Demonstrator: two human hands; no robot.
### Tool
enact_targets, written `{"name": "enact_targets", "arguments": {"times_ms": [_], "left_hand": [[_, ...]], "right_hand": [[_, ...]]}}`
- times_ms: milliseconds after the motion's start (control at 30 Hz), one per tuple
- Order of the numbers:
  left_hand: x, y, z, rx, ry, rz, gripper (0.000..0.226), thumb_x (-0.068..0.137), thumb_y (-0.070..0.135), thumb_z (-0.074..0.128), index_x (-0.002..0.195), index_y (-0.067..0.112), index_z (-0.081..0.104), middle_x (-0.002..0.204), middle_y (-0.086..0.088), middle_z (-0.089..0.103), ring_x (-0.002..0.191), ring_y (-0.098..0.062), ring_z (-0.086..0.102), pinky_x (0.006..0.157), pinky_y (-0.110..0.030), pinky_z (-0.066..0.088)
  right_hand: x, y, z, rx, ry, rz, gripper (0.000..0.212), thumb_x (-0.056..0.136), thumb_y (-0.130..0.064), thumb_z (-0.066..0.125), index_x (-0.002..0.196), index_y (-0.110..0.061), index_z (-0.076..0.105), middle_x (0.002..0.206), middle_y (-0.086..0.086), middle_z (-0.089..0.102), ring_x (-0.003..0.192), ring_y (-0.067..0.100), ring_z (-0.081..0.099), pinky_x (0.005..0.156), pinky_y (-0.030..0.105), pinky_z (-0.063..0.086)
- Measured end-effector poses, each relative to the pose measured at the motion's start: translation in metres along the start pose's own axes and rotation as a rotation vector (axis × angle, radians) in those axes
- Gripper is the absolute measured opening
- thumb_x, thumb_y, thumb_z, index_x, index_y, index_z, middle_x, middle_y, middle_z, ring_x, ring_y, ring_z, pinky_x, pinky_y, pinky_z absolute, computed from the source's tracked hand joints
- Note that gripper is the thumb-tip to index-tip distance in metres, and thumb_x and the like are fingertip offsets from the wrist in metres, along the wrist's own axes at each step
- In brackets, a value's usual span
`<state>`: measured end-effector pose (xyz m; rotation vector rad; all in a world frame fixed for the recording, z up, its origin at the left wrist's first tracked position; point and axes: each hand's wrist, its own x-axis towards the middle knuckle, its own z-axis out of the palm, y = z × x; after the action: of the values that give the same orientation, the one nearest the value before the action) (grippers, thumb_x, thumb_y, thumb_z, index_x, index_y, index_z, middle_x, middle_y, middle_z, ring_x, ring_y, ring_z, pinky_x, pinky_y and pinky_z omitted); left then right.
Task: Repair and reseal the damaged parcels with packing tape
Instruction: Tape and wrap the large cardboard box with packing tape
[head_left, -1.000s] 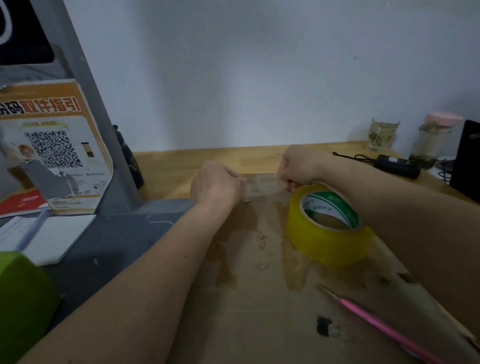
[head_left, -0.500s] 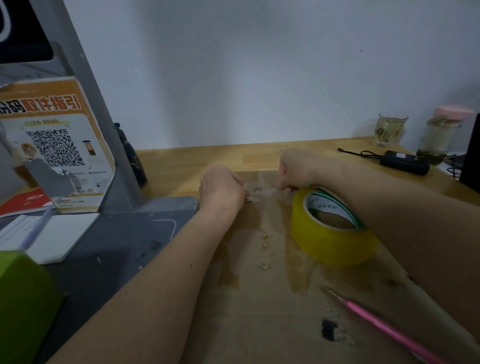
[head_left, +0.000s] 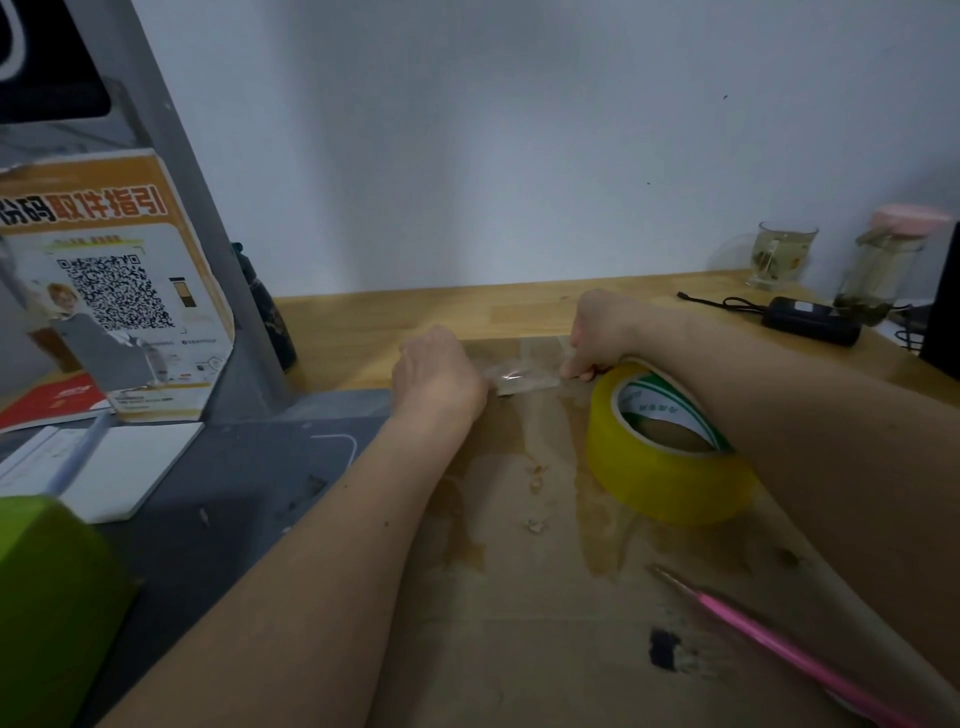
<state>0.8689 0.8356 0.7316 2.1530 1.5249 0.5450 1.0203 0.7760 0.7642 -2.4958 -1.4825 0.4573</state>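
Head view: a clear tape strip (head_left: 524, 378) is pinched at its ends by the left hand (head_left: 439, 375) and right hand (head_left: 602, 332), over the cardboard parcel (head_left: 519, 597). The tape roll (head_left: 667, 449) is seen at four o'clock of the strip, on the parcel.

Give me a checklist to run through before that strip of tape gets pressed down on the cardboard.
1. Strip of clear tape held at both ends: ok, left hand and right hand each pinch one end.
2. Strip flat and unwrinkled: cannot tell, it glints and looks slightly crumpled.
3. Strip over the cardboard: ok, it sits at the far edge.
4. Surface clean under it: not ok, small paper scraps lie nearby.
5. Yellow tape roll out of the way: ok, it stands beside, under the right forearm.
6. Strip cut free from the roll: cannot tell.
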Motion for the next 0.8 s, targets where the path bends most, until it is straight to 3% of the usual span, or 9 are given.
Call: {"name": "enact_targets", "arguments": {"times_ms": [100,200,267,333,400,467,667,800], "left_hand": [[-0.013,-0.006,-0.01,0.149,0.112,0.047,0.039,0.093,0.019,0.064,0.129,0.013,0.051,0.131,-0.01,0.043,0.095,-0.024,0.05,0.078,-0.034,0.042],[-0.027,-0.008,-0.01,0.103,0.264,0.345,0.041,0.092,-0.002,0.053,0.13,0.015,0.053,0.131,-0.005,0.042,0.106,-0.022,0.048,0.089,-0.034,0.042],[-0.037,-0.002,-0.006,0.021,0.155,0.617,0.039,0.095,0.003,0.05,0.132,0.016,0.054,0.133,-0.005,0.048,0.121,-0.024,0.048,0.102,-0.035,0.04],[-0.045,0.005,0.001,-0.005,-0.157,0.699,0.041,0.101,0.023,0.047,0.141,0.02,0.044,0.142,-0.004,0.048,0.131,-0.023,0.044,0.109,-0.037,0.036],[-0.045,0.007,0.009,0.164,-0.409,0.638,0.059,0.103,0.042,0.036,0.155,0.021,0.018,0.159,-0.004,0.027,0.146,-0.02,0.024,0.12,-0.038,0.021],[-0.041,0.004,0.014,0.419,-0.436,0.582,0.073,0.101,0.054,0.024,0.156,0.015,-0.004,0.165,-0.002,0.0,0.151,-0.014,-0.001,0.121,-0.031,0.003],[-0.042,-0.001,0.009,0.527,-0.428,0.442,0.083,0.096,0.066,0.011,0.155,0.011,-0.008,0.163,-0.004,-0.015,0.15,-0.016,-0.013,0.12,-0.032,-0.004],[-0.041,-0.005,0.009,0.633,-0.344,0.278,0.094,0.091,0.073,0.005,0.154,0.005,-0.009,0.162,-0.013,-0.015,0.15,-0.026,-0.014,0.122,-0.039,-0.004]], "right_hand": [[0.003,0.001,-0.001,-0.009,-0.002,0.011,0.029,0.081,-0.012,0.073,0.064,-0.007,0.05,0.068,0.008,0.054,0.07,0.022,0.053,0.069,0.033,0.047],[0.003,0.0,0.001,-0.031,0.019,0.034,0.025,0.086,-0.011,0.068,0.068,-0.008,0.051,0.07,0.007,0.055,0.068,0.021,0.053,0.067,0.032,0.047],[0.001,-0.001,0.002,-0.076,0.054,0.049,0.023,0.085,-0.009,0.066,0.067,-0.007,0.051,0.067,0.007,0.054,0.059,0.02,0.051,0.056,0.028,0.043],[-0.001,0.0,0.003,-0.106,0.08,0.062,0.024,0.083,-0.012,0.068,0.065,-0.007,0.053,0.064,0.007,0.054,0.056,0.02,0.05,0.05,0.027,0.039],[-0.001,0.002,0.003,-0.088,0.071,0.071,0.027,0.083,-0.016,0.07,0.065,-0.007,0.053,0.066,0.007,0.056,0.059,0.021,0.052,0.053,0.028,0.041],[0.001,0.005,0.003,-0.071,0.053,0.075,0.028,0.084,-0.017,0.071,0.065,-0.007,0.053,0.066,0.007,0.055,0.059,0.021,0.051,0.055,0.029,0.042],[0.002,0.007,0.003,-0.054,0.025,0.086,0.029,0.087,-0.018,0.07,0.067,-0.006,0.051,0.069,0.007,0.053,0.057,0.018,0.048,0.051,0.027,0.04],[0.003,0.009,0.003,-0.064,0.01,0.071,0.031,0.087,-0.016,0.068,0.064,-0.007,0.049,0.071,0.007,0.053,0.067,0.022,0.051,0.062,0.031,0.044]]}}
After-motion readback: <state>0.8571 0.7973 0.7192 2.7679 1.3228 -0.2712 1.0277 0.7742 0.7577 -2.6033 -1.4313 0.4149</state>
